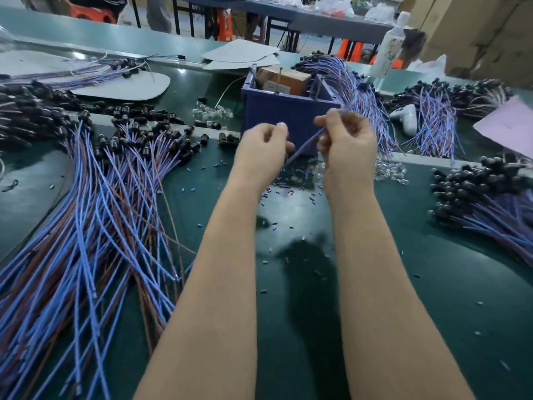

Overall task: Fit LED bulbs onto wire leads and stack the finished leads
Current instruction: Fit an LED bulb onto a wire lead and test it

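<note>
Loose blue/brown leads pile (101,212) at L of surface (432,284). L hand (264,151) curled, tips pinched; can't tell what's in it. Wire lead (305,145) slants btwn hands, gripped by R hand (346,148), in front of blue box (288,111). Capped leads stack (484,209) far R.

the wire lead (307,144) running out of the right hand (346,142) is all motion blur, can't make out its tip. no idea if the left hand (264,148) has anything in its curled fingers. the pile of leads (86,226) runs off the left and bottom edges, and the brown box (284,79) label is too tiny to read
</note>
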### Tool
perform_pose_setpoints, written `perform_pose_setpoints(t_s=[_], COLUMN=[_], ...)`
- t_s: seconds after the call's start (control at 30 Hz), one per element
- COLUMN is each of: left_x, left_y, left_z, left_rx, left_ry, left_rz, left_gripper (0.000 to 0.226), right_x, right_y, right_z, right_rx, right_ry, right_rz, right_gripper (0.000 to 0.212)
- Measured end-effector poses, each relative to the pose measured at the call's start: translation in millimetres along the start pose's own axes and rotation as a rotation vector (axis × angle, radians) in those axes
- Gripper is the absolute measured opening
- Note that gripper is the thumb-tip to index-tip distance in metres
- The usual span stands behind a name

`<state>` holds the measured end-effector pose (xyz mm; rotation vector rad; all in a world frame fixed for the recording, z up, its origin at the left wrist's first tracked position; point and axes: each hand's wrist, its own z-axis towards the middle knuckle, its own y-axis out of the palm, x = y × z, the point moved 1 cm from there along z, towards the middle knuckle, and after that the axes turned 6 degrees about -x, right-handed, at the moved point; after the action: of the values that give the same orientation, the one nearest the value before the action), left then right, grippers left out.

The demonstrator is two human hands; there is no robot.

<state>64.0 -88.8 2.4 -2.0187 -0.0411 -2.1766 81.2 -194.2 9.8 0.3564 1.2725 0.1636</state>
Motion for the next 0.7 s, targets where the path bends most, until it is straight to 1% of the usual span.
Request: perform_pose_setpoints(t_s=[0.07, 0.1, 0.13, 0.17, 0.2, 0.27, 0.33, 0.4, 0.43, 0.5, 0.57, 0.6, 0.63, 0.7], left_x=[-4.6, -6.9, -9.0, -10.5, -11.3, -10.2, -9.4, -12.9, -16.4, -26.0, -36.4, -40.9, -44.3, -47.2], left_y=[18.7, 27.6, 35.5, 42.4, 48.8, 60.6, 72.7, 81.0, 82.2, 78.0, 66.5, 60.0, 53.9, 46.8], left_z=[-5.6, -8.3, -9.6, -9.2, -7.8, -4.3, -1.8, -0.7, -0.3, 1.0, 4.2, 6.0, 6.9, 7.7], left_rx=[-0.288, -0.38, -0.427, -0.433, -0.413, -0.361, -0.333, -0.292, -0.268, -0.222, -0.159, -0.115, -0.067, 0.011], left_ry=[-0.015, -0.001, 0.027, 0.065, 0.105, 0.181, 0.237, 0.249, 0.237, 0.176, 0.102, 0.068, 0.041, 0.017], left_rz=[0.193, 0.239, 0.266, 0.281, 0.301, 0.373, 0.453, 0.494, 0.5, 0.512, 0.527, 0.534, 0.536, 0.505], left_gripper=[0.028, 0.028, 0.026, 0.023, 0.022, 0.021, 0.021, 0.018, 0.017, 0.016, 0.018, 0.019, 0.02, 0.018], right_x=[-12.2, -15.6, -16.9, -16.9, -15.5, -7.3, 5.6, 15.9, 18.9, 20.9, 22.3, 23.5, 24.6, 28.7], right_y=[-25.7, -36.9, -47.5, -57.8, -65.9, -77.7, -83.0, -84.5, -85.8, -91.6, -98.9, -101.3, -101.5, -95.9], right_z=[6.3, 8.5, 10.2, 10.7, 10.3, 6.9, 2.3, 0.1, 1.0, 4.5, 7.6, 8.5, 8.8, 8.9], right_rx=[0.168, 0.246, 0.309, 0.354, 0.366, 0.29, 0.156, 0.093, 0.109, 0.23, 0.368, 0.406, 0.415, 0.347], right_ry=[-0.07, -0.082, -0.078, -0.061, -0.032, 0.042, 0.076, 0.029, -0.004, -0.038, -0.032, -0.017, 0.005, 0.06], right_rz=[0.077, 0.129, 0.185, 0.236, 0.262, 0.21, 0.05, -0.115, -0.155, -0.147, -0.062, -0.01, 0.034, 0.073], right_gripper=[0.015, 0.017, 0.018, 0.017, 0.015, 0.006, 0.012, 0.021, 0.025, 0.027, 0.029, 0.028, 0.027, 0.023])
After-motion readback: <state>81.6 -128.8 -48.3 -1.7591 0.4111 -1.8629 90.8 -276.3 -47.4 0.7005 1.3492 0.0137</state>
